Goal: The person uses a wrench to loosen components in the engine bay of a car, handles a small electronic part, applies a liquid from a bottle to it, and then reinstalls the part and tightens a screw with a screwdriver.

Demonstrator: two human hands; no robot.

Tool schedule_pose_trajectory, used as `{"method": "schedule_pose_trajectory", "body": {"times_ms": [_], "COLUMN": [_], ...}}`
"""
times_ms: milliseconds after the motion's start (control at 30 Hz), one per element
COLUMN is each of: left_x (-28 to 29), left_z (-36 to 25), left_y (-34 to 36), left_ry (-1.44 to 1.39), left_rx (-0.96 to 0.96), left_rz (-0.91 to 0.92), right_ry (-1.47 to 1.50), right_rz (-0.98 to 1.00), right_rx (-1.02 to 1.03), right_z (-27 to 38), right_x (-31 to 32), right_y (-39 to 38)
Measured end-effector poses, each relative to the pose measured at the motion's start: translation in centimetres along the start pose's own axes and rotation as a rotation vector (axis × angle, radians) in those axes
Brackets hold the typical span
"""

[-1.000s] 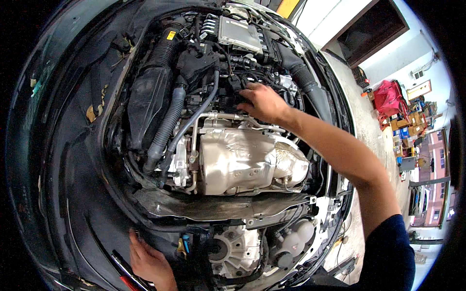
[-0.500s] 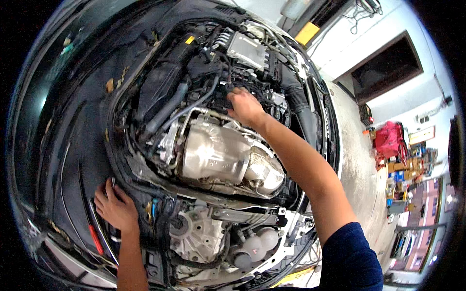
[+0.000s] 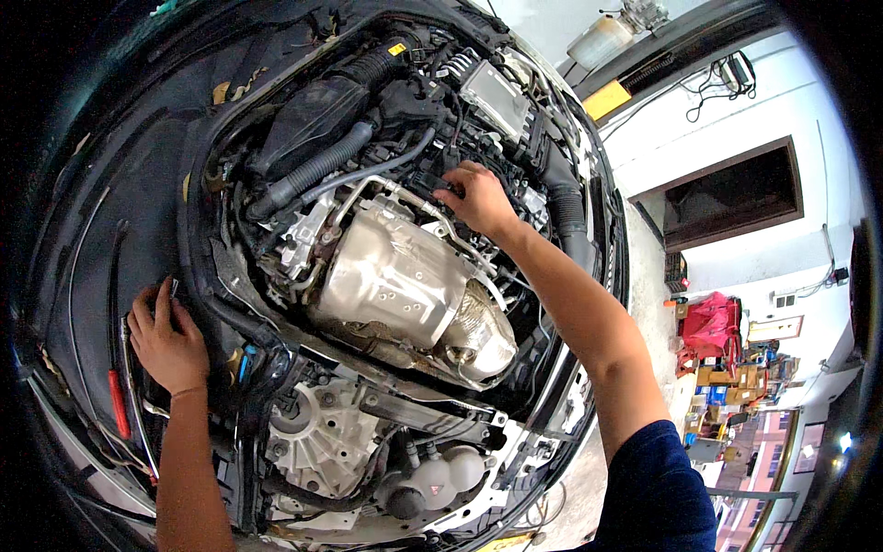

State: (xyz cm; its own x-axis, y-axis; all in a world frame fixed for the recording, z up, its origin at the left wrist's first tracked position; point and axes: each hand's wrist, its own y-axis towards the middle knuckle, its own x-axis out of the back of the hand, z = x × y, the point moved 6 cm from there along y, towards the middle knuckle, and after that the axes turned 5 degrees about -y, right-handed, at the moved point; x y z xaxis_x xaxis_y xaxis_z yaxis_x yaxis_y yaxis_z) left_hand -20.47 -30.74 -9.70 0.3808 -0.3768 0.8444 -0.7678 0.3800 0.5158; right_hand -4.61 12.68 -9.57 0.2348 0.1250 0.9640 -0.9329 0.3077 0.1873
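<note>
In the open engine bay, my right hand (image 3: 480,199) reaches over the engine with its fingers curled. Thumb and fingertips close around a small black plastic part (image 3: 445,194) among dark hoses and wiring; its exact kind is hard to make out. Just below that hand lies a large shiny metal heat shield (image 3: 394,276). My left hand (image 3: 169,345) rests at the left on the black cowl panel, fingers apart. A small silver metal piece (image 3: 175,288) shows beside its index fingertip. Next to this hand lie a red-handled tool (image 3: 119,405) and a long chrome tool (image 3: 135,391).
A ribbed black hose (image 3: 317,166) and a silver control box (image 3: 497,97) sit farther up the bay. Nearer me are a cast metal strut mount (image 3: 322,432) and a whitish fluid reservoir (image 3: 437,478). Workshop shelves and a red-covered object (image 3: 710,327) stand at right.
The view has shifted, so the near engine parts and tools appear farther left. My right fingers have curled closer together around the black part. My left hand stays by the silver piece.
</note>
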Motion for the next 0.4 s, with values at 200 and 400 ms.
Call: {"method": "schedule_pose_trajectory", "body": {"times_ms": [200,400], "left_x": [-0.3,-0.4], "left_z": [0.4,0.5], "left_y": [0.0,0.0], "left_ry": [-0.030,-0.057], "left_rx": [0.005,-0.035], "left_rz": [0.044,-0.016], "right_ry": [-0.097,-0.311], "right_rz": [-0.031,0.134], "right_rx": [0.016,0.060], "right_z": [0.5,1.1], "right_x": [-0.5,-0.6], "right_y": [-0.4,-0.6]}}
